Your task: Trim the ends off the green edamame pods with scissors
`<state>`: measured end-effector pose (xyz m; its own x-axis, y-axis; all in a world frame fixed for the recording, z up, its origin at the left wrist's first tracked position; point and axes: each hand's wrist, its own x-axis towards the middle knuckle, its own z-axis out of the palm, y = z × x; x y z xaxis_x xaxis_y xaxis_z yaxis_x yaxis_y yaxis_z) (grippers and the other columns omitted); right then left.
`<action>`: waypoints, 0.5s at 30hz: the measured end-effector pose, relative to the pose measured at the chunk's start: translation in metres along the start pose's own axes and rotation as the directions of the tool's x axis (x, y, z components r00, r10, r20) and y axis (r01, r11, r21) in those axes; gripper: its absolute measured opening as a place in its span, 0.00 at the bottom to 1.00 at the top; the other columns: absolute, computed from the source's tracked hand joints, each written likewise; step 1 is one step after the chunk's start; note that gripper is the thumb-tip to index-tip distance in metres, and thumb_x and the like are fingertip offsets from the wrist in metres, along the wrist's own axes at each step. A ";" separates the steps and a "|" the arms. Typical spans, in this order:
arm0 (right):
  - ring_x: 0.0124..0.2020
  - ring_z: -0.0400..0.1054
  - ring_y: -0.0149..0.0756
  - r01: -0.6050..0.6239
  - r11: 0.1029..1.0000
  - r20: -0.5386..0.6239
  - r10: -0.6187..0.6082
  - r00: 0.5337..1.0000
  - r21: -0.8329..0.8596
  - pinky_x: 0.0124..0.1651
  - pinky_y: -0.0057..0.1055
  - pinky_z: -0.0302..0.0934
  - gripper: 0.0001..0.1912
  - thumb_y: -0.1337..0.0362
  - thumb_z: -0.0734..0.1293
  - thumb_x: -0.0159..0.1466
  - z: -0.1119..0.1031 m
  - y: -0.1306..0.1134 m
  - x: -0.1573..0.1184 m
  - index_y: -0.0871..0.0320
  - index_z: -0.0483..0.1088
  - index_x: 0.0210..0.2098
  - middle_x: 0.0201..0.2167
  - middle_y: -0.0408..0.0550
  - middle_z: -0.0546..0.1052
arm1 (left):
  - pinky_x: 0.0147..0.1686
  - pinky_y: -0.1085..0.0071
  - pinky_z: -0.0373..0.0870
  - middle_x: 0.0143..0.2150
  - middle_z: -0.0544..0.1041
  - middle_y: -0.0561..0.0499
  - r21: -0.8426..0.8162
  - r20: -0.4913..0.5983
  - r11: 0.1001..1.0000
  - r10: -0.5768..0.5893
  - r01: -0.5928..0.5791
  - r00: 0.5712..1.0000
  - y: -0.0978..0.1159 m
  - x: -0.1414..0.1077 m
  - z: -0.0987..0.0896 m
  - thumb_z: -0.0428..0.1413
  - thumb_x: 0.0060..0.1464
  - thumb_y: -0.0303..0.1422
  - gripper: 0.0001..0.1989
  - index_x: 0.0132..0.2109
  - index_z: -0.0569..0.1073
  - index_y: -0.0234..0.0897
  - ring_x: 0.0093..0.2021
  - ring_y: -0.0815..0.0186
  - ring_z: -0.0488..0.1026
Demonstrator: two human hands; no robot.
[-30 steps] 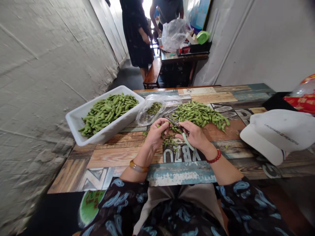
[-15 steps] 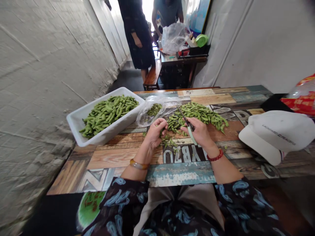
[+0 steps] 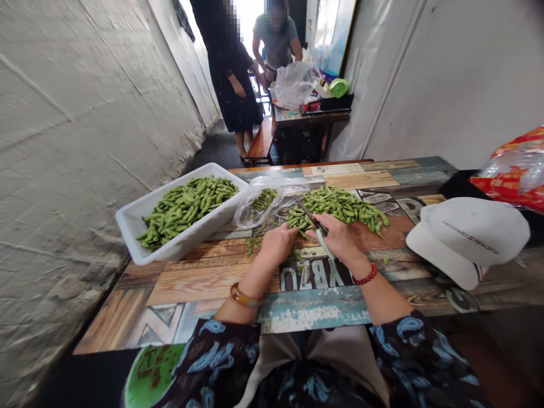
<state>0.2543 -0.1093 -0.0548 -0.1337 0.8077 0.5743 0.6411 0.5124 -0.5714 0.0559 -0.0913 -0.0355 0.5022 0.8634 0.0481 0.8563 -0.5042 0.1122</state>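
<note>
My left hand (image 3: 278, 243) is closed, its fingertips at the near edge of a loose pile of green edamame pods (image 3: 340, 201). Its grip is partly hidden, but it appears to pinch a pod. In my right hand (image 3: 338, 235) are scissors (image 3: 326, 246) with a pale green handle, their dark blades pointing forward and left over the pile. Left of the pile, a clear plastic bag (image 3: 243, 214) lies spread with small green trimmings (image 3: 264, 199) in it. A white plastic tub (image 3: 168, 253) at the left holds many edamame pods (image 3: 189, 207).
Wood-patterned table (image 3: 199, 280) under everything; green scraps (image 3: 253, 243) lie near my left hand. A white cap (image 3: 471, 238) and a red plastic package (image 3: 510, 175) are at right. Beyond stand two people (image 3: 232, 73), a bench (image 3: 262, 139) and another table with a plastic bag (image 3: 293, 85).
My left hand has moved forward and right to the pile, turning its back toward me. My right hand still holds the scissors. The view has tilted up slightly.
</note>
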 end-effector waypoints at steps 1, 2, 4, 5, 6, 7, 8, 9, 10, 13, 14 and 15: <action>0.45 0.75 0.45 0.000 1.000 -0.006 0.000 1.000 0.003 0.48 0.40 0.71 0.19 0.57 0.71 0.63 0.000 0.000 0.000 0.59 0.73 0.50 0.43 0.56 0.79 | 0.31 0.70 0.64 0.41 0.77 0.44 0.011 0.006 1.000 0.003 -0.003 1.000 0.001 0.000 0.000 0.45 0.65 0.33 0.17 0.49 0.79 0.43 0.37 0.61 0.76; 0.45 0.75 0.45 -0.001 1.000 -0.010 0.001 1.000 0.003 0.49 0.41 0.71 0.19 0.57 0.71 0.63 0.001 0.000 -0.001 0.59 0.73 0.50 0.43 0.56 0.79 | 0.31 0.70 0.64 0.41 0.76 0.44 0.018 0.011 1.000 0.003 -0.004 1.000 0.001 0.001 -0.001 0.45 0.65 0.33 0.17 0.48 0.79 0.41 0.37 0.61 0.76; 0.44 0.75 0.45 -0.007 1.000 -0.010 0.007 1.000 -0.001 0.48 0.40 0.71 0.18 0.57 0.71 0.63 0.001 0.000 -0.001 0.59 0.73 0.50 0.43 0.55 0.79 | 0.31 0.70 0.64 0.41 0.76 0.43 0.012 0.013 1.000 0.003 -0.003 1.000 0.001 0.001 0.000 0.46 0.65 0.33 0.16 0.44 0.79 0.38 0.37 0.61 0.75; 0.44 0.75 0.45 -0.009 1.000 -0.007 0.009 1.000 -0.003 0.47 0.40 0.71 0.18 0.57 0.70 0.63 0.000 0.000 -0.001 0.58 0.73 0.50 0.43 0.55 0.79 | 0.32 0.70 0.64 0.41 0.76 0.43 -0.007 0.007 1.000 0.004 -0.004 1.000 0.001 0.001 0.000 0.47 0.65 0.33 0.15 0.42 0.79 0.37 0.36 0.62 0.75; 0.44 0.75 0.44 -0.010 1.000 -0.005 0.010 1.000 -0.003 0.47 0.40 0.71 0.18 0.57 0.70 0.64 0.000 -0.001 -0.001 0.58 0.73 0.50 0.42 0.55 0.79 | 0.32 0.70 0.64 0.41 0.76 0.43 -0.042 -0.004 0.999 0.009 -0.009 1.000 0.001 0.001 0.000 0.48 0.64 0.33 0.15 0.41 0.79 0.37 0.36 0.62 0.75; 0.44 0.75 0.44 -0.009 1.000 -0.003 0.009 1.000 -0.003 0.47 0.40 0.71 0.17 0.56 0.70 0.64 -0.001 -0.001 0.000 0.58 0.73 0.50 0.42 0.54 0.79 | 0.33 0.70 0.64 0.41 0.76 0.43 -0.098 -0.024 0.995 0.014 -0.016 1.000 0.000 0.001 0.001 0.48 0.64 0.33 0.14 0.39 0.78 0.36 0.36 0.63 0.74; 0.43 0.75 0.44 -0.009 1.000 -0.004 0.009 1.000 -0.002 0.47 0.40 0.71 0.17 0.56 0.69 0.64 -0.002 -0.002 0.000 0.57 0.73 0.50 0.41 0.54 0.79 | 0.34 0.70 0.64 0.40 0.77 0.43 -0.178 -0.052 0.984 0.020 -0.029 0.998 0.000 0.001 0.001 0.49 0.63 0.33 0.13 0.38 0.78 0.36 0.36 0.63 0.74; 0.43 0.75 0.44 -0.010 1.000 -0.007 0.010 1.000 0.000 0.47 0.39 0.71 0.17 0.56 0.69 0.64 -0.003 -0.003 0.000 0.57 0.73 0.50 0.41 0.54 0.79 | 0.35 0.71 0.64 0.39 0.77 0.44 -0.280 -0.088 0.959 0.018 -0.043 0.996 -0.001 0.001 0.000 0.51 0.62 0.32 0.11 0.37 0.77 0.35 0.36 0.63 0.73; 0.42 0.75 0.44 -0.013 1.000 -0.011 0.013 1.000 0.003 0.47 0.39 0.71 0.17 0.56 0.69 0.64 -0.004 -0.004 0.001 0.57 0.73 0.50 0.41 0.54 0.79 | 0.36 0.71 0.64 0.37 0.77 0.45 -0.402 -0.128 0.914 0.002 -0.053 0.992 -0.002 0.002 0.000 0.52 0.61 0.31 0.10 0.35 0.77 0.35 0.36 0.64 0.73; 0.41 0.75 0.43 -0.016 1.000 -0.024 0.017 1.000 0.023 0.46 0.39 0.70 0.18 0.55 0.70 0.64 -0.007 -0.007 0.002 0.57 0.73 0.50 0.39 0.53 0.79 | 0.31 0.73 0.62 0.27 0.73 0.51 -0.794 -0.141 0.607 -0.138 -0.029 0.980 -0.003 0.003 -0.004 0.55 0.58 0.35 0.09 0.32 0.73 0.34 0.29 0.69 0.68; 0.41 0.75 0.43 -0.013 0.999 -0.026 0.014 1.000 0.034 0.46 0.39 0.70 0.18 0.55 0.70 0.63 -0.007 -0.008 0.003 0.57 0.73 0.50 0.38 0.52 0.79 | 0.27 0.75 0.60 0.24 0.70 0.53 -0.889 -0.089 0.458 -0.187 0.007 0.978 -0.004 0.003 -0.005 0.55 0.58 0.38 0.11 0.32 0.71 0.35 0.25 0.71 0.65; 0.40 0.75 0.43 -0.007 0.999 -0.025 0.008 1.000 0.046 0.45 0.38 0.70 0.19 0.56 0.71 0.63 -0.008 -0.008 0.003 0.57 0.73 0.50 0.37 0.52 0.79 | 0.23 0.76 0.56 0.22 0.67 0.56 -0.951 -0.020 0.304 -0.219 0.049 0.975 -0.004 0.003 -0.007 0.56 0.57 0.41 0.13 0.32 0.70 0.35 0.21 0.73 0.61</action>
<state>0.2542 -0.1136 -0.0440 -0.1091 0.8042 0.5843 0.6067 0.5195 -0.6017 0.0533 -0.0872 -0.0290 0.2997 0.9531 0.0421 0.1699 -0.0967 0.9807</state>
